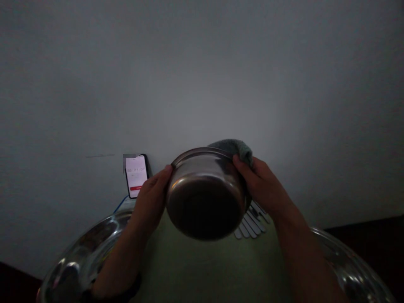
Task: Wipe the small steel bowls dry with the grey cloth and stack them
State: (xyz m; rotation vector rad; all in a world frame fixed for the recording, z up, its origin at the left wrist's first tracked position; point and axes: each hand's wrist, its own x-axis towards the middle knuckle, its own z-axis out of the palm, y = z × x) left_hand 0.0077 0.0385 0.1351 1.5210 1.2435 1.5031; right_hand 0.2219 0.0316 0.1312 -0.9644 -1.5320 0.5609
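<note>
A round stainless steel pot [206,176] is held up in front of me, tilted so that its dark underside faces me. My left hand [154,191] is closed on its left side, the thumb near the rim. On the right side, my right hand [259,181] grips the pot together with a grey-green cloth [232,146], which shows over the far rim. The inside of the pot is hidden from me. Beneath the pot's right side, several pieces of cutlery [249,225] with flat pale handles lie side by side on the table.
A phone [136,176] with a lit timer screen leans by the wall [202,84], behind my left hand. Large shiny metal basins stand left [71,269] and right [353,269], partly behind my forearms. The pale green tabletop [208,269] lies below.
</note>
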